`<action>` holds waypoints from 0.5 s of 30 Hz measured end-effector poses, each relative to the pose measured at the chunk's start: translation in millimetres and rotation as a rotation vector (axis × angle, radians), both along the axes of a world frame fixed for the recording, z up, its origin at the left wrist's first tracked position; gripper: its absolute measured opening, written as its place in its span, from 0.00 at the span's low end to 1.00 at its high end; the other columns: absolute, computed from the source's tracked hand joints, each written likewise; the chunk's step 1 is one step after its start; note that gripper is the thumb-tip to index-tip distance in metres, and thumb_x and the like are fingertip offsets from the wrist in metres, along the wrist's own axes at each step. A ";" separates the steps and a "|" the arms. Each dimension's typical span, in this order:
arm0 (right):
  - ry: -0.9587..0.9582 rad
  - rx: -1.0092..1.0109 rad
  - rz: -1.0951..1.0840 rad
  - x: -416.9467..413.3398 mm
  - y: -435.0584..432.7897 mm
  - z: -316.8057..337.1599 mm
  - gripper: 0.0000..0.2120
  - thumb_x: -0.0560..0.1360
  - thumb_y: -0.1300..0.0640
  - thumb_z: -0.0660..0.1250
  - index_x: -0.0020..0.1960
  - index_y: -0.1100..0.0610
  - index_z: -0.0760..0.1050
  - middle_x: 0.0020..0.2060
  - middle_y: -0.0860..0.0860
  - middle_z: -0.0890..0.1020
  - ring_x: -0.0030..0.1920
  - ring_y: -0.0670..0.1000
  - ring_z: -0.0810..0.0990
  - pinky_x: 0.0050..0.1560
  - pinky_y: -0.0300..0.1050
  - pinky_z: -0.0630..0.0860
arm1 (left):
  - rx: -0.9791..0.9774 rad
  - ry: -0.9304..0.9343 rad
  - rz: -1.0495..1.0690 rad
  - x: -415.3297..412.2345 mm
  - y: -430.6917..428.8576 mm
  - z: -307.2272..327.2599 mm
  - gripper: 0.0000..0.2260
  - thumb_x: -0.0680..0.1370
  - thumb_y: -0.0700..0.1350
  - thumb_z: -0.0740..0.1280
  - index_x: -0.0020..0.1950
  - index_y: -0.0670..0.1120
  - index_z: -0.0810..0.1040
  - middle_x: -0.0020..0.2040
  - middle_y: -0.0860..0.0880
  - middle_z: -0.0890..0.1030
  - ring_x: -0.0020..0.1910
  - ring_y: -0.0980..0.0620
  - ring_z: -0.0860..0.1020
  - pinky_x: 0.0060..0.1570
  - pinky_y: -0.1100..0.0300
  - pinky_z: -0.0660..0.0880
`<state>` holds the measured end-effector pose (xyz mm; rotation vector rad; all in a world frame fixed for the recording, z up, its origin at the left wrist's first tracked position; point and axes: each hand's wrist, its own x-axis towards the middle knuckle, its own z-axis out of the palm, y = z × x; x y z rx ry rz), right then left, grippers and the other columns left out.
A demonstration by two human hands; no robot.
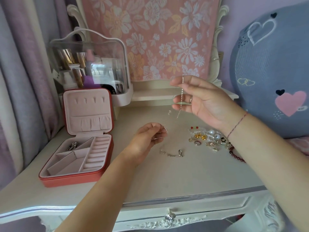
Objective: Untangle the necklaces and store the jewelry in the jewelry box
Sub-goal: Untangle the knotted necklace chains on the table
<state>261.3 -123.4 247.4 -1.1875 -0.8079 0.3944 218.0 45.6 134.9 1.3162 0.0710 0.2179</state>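
Note:
My right hand (199, 99) is raised above the table, and a thin silver chain (181, 99) hangs down from its index finger. Lower and to the left, my left hand (148, 139) pinches another part of a fine chain between curled fingers. A second silver necklace (172, 153) lies on the table just below my left hand. The red jewelry box (78, 179) stands open at the left, pink inside, with a silvery piece (72, 146) in one back compartment. A heap of jewelry (210, 138) with pearls, gold earrings and rings sits under my right wrist.
A clear cosmetics case (88, 64) stands behind the box. A dark red bead bracelet (237, 156) lies at the right of the heap. A blue cushion with hearts (274, 72) leans at the far right. The white table's front edge (184, 198) has a drawer knob (169, 216).

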 end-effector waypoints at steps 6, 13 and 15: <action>-0.088 -0.037 -0.053 -8.1 3.1 22.4 0.09 0.80 0.63 0.58 0.52 0.56 0.77 0.56 0.49 0.77 0.33 0.45 0.75 0.38 0.43 0.79 | 0.049 0.040 -0.131 -1.5 -3.2 -2.1 0.09 0.83 0.42 0.58 0.45 0.45 0.74 0.51 0.45 0.84 0.48 0.51 0.82 0.51 0.59 0.75; -0.140 -0.072 -0.113 -11.4 -3.9 44.1 0.09 0.80 0.62 0.58 0.52 0.55 0.76 0.57 0.51 0.77 0.29 0.43 0.71 0.29 0.36 0.72 | 0.300 0.063 -0.286 -8.4 -11.9 -3.7 0.07 0.78 0.38 0.67 0.55 0.46 0.80 0.49 0.51 0.84 0.49 0.58 0.81 0.52 0.69 0.73; -0.133 -0.074 -0.113 -11.6 -5.4 47.2 0.09 0.80 0.62 0.58 0.52 0.55 0.76 0.56 0.50 0.78 0.28 0.43 0.70 0.28 0.36 0.70 | 0.293 0.061 -0.304 -9.6 -14.4 -3.8 0.10 0.75 0.35 0.70 0.54 0.46 0.81 0.49 0.51 0.85 0.50 0.59 0.81 0.53 0.70 0.73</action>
